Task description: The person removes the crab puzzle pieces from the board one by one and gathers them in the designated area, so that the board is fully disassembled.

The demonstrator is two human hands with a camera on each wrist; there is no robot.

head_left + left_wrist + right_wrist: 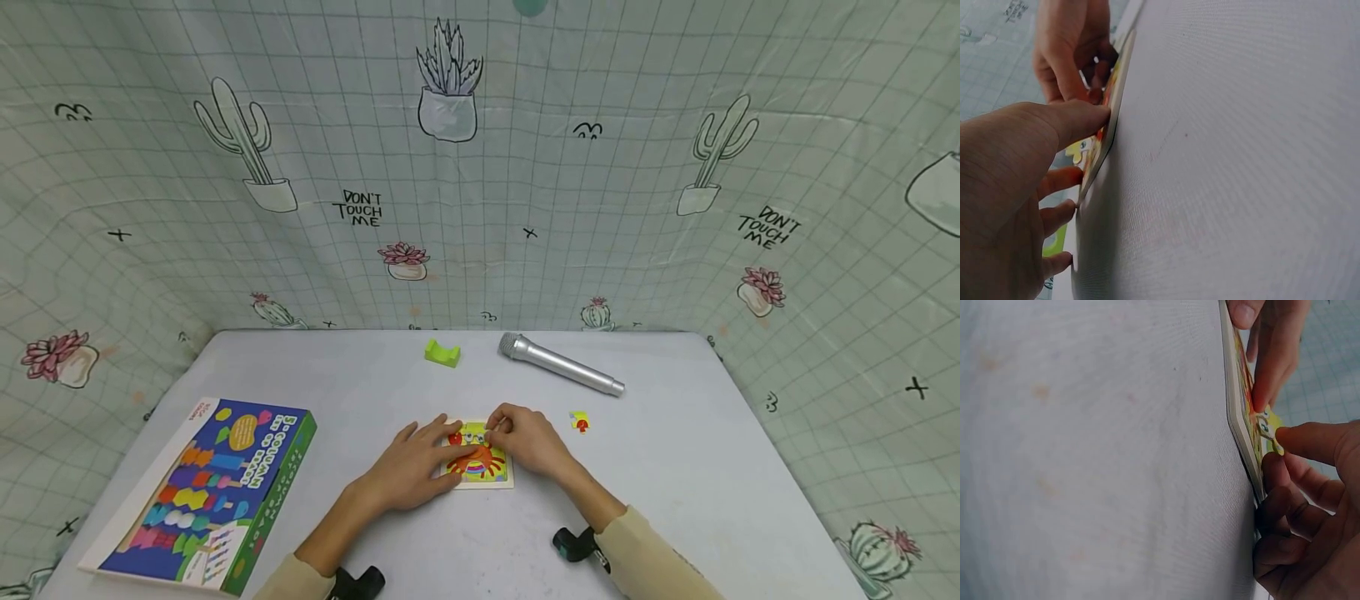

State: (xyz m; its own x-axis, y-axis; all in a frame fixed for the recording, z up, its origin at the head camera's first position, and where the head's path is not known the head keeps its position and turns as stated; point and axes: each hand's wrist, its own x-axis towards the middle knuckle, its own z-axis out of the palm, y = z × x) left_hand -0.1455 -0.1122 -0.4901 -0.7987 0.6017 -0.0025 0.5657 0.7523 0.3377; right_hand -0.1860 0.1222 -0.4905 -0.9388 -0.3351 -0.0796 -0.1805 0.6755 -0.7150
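Note:
A small jigsaw puzzle board [484,481] with a pale border and a red crab picture lies flat on the white table. My left hand [415,464] is spread over its left side, with the thumb at the near edge and a fingertip on the picture. At the board's upper right, my right hand [530,440] pinches a yellow-green puzzle piece [1266,428] printed with eyes between thumb and fingers. That piece sits tilted up from the board in the right wrist view. A loose yellow puzzle piece [580,422] with a red shape lies to the right of the board.
A blue and green toy box [217,492] lies at the left of the table [712,467]. Toward the back are a green curved block [442,353] and a silver microphone [562,364]. A patterned cloth [480,183] hangs behind and at both sides.

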